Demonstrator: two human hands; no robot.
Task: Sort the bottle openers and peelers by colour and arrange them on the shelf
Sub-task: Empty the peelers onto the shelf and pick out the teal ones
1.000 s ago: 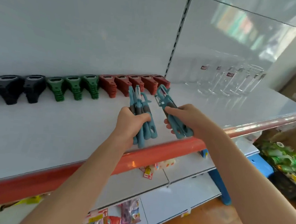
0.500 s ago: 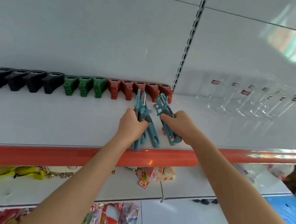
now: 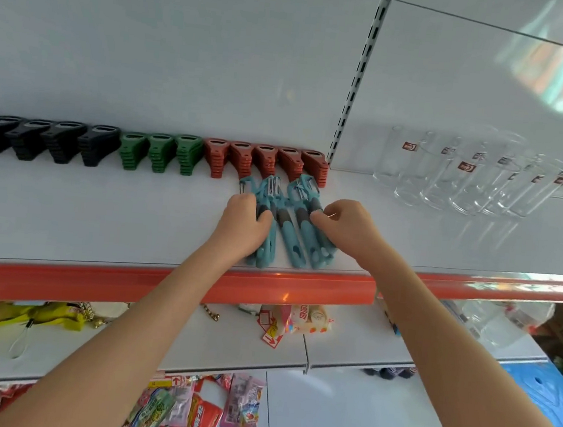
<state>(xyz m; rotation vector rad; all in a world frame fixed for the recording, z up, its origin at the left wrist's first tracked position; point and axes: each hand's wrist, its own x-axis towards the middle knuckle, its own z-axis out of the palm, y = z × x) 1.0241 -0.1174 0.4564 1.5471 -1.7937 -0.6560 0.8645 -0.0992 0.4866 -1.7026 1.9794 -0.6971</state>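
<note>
Several teal peelers (image 3: 290, 235) with grey grips lie side by side on the white shelf (image 3: 101, 216), heads toward the back wall. My left hand (image 3: 243, 223) grips the left ones, fingers curled over their handles. On the right ones my right hand (image 3: 344, 229) pinches the grey grips. Behind them, bottle openers stand in a row along the back wall: black openers (image 3: 39, 140), green openers (image 3: 160, 151), then red openers (image 3: 266, 162).
Several clear drinking glasses (image 3: 465, 179) stand at the back right of the shelf. An orange price rail (image 3: 60, 281) edges the shelf front. Lower shelves hold snack packets (image 3: 206, 409) and yellow packs (image 3: 22, 315). A blue stool (image 3: 545, 390) is at lower right.
Both hands moved forward and lowered the teal peelers from mid-air onto the shelf, bringing the two bunches together in front of the red openers. The view also tilted upward.
</note>
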